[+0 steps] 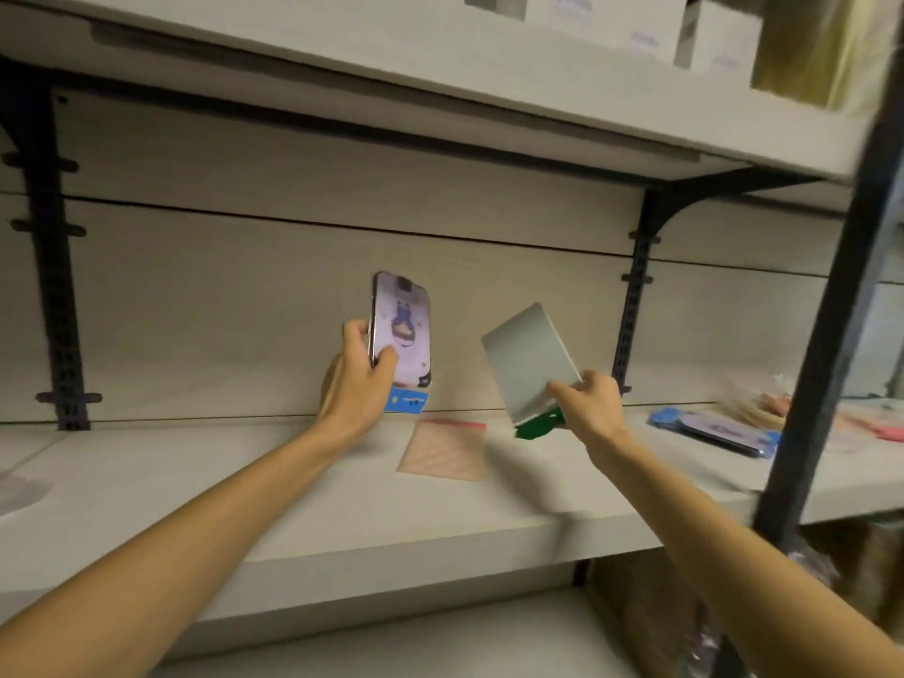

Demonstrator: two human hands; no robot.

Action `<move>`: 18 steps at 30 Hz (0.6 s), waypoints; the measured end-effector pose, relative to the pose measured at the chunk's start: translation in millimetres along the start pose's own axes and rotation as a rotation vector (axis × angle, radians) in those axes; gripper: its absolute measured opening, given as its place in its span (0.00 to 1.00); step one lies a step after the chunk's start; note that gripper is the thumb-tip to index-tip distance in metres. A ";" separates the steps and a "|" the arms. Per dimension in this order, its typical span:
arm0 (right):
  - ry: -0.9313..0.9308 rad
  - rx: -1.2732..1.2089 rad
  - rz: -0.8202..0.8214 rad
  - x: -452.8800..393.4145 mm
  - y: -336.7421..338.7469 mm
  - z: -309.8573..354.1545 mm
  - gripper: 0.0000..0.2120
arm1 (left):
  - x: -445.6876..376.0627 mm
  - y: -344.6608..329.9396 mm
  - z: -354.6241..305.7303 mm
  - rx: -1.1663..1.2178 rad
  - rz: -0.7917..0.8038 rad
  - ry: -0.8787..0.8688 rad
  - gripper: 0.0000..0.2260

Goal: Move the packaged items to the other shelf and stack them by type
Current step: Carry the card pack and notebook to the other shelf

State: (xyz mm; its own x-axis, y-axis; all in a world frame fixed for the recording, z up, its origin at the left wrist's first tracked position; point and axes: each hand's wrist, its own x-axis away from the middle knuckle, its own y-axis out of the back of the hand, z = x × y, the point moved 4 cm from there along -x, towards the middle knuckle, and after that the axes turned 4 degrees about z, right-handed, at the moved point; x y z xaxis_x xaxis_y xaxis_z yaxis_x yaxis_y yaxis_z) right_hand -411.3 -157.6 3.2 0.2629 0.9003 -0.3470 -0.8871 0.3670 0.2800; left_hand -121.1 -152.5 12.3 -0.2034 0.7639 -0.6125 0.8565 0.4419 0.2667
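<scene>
The left hand (359, 379) grips a phone case packet (403, 330) upright above the shelf (244, 496), near its back edge. A pink packet (445, 450) lies flat mid-shelf. The right hand (589, 401) pinches a grey packet (531, 359), tilted. More packets (719, 430) lie toward the right end.

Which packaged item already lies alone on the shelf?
The pink packet with the red top edge; the left hand and right hand hold the others.
</scene>
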 end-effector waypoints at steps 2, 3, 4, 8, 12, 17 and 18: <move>0.019 -0.084 0.021 -0.2 28.9 -3.7 0.05 | 2.7 -21.4 -23.8 -0.058 0.027 -0.078 0.09; 0.038 -0.104 0.019 -0.2 44.0 -6.5 0.06 | 5.4 -33.8 -36.1 -0.074 0.042 -0.098 0.08; 0.056 -0.133 0.008 0.3 60.1 -9.8 0.07 | 9.0 -47.4 -47.7 -0.082 0.056 -0.117 0.08; 0.164 -0.196 -0.053 7.3 130.0 -28.4 0.10 | 40.8 -106.2 -92.9 -0.069 0.117 -0.203 0.09; 0.368 -0.155 -0.224 25.7 212.6 -42.6 0.13 | 79.0 -160.3 -138.8 -0.100 0.101 -0.412 0.13; 0.468 -0.182 -0.337 40.8 301.4 -73.1 0.12 | 121.1 -231.7 -185.4 -0.057 0.093 -0.521 0.15; 0.458 -0.177 -0.355 42.4 315.7 -79.4 0.12 | 130.3 -246.7 -195.3 -0.033 0.098 -0.522 0.15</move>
State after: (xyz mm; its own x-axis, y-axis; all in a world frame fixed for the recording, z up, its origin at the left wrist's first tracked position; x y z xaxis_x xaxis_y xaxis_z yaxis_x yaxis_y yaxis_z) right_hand -710.3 -22.1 5.8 0.3992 0.5230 -0.7531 -0.8350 0.5467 -0.0630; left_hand -451.5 -70.1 12.0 0.1473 0.4705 -0.8700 0.8423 0.4014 0.3597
